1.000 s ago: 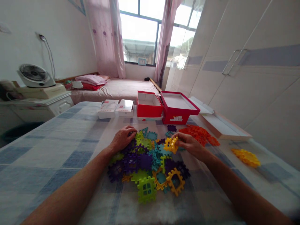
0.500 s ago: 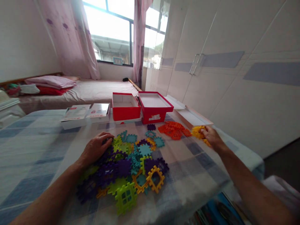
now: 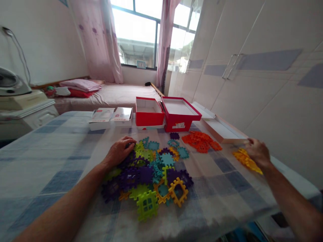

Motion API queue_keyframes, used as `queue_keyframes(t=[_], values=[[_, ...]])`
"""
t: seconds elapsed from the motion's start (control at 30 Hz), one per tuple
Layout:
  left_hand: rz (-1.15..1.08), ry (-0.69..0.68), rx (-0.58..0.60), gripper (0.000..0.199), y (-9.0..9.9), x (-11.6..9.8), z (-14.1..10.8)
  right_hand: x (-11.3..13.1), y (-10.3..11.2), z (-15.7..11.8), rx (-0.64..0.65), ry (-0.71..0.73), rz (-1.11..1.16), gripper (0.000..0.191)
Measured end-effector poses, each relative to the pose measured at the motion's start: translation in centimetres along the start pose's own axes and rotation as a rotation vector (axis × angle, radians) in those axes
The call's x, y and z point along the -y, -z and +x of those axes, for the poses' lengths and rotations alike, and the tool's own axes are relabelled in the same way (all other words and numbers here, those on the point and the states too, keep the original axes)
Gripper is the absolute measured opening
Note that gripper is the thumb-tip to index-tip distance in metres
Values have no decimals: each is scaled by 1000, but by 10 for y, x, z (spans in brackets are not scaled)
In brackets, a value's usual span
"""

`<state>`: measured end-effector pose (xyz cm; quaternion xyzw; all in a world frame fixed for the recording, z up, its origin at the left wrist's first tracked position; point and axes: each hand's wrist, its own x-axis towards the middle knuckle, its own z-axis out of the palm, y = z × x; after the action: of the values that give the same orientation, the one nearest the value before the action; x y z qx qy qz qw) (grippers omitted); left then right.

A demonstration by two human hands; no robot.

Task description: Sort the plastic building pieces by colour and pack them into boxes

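At the left edge of a mixed heap of plastic interlocking tiles rests my left hand (image 3: 120, 149). Its fingers are loosely bent over purple and lime-green tiles, with no tile visibly lifted. Purple tiles (image 3: 145, 175), a lime-green window tile (image 3: 147, 205), teal tiles (image 3: 167, 159) and orange-yellow frame tiles (image 3: 178, 192) overlap in the heap. Out to the right, my right hand (image 3: 258, 153) is just over a small pile of yellow tiles (image 3: 244, 159) on the cloth. Its bent fingers look empty, slightly blurred, close to the corner of a shallow box lid (image 3: 224, 131).
Orange-red tiles (image 3: 200, 142) form a separate pile before the red boxes (image 3: 150, 118), (image 3: 178, 125). A single purple tile (image 3: 174, 135) lies beside them. White boxes (image 3: 99, 125) stand at the back left on the checked tablecloth (image 3: 63, 168).
My right hand has let go of the yellow tiles, which now lie on the cloth below it. The view has turned left. My left hand stays at the heap.
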<state>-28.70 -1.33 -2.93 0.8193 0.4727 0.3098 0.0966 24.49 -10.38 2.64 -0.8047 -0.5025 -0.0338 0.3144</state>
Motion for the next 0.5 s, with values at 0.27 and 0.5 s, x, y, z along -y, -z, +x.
queue_keyframes(t=[0.27,0.5], values=[[0,2,-2,32,1,-2,0,138,-60,-68,482,691,192,35],[12,8,3,31,1,-3,-1,154,-90,-87,516,781,48,28]])
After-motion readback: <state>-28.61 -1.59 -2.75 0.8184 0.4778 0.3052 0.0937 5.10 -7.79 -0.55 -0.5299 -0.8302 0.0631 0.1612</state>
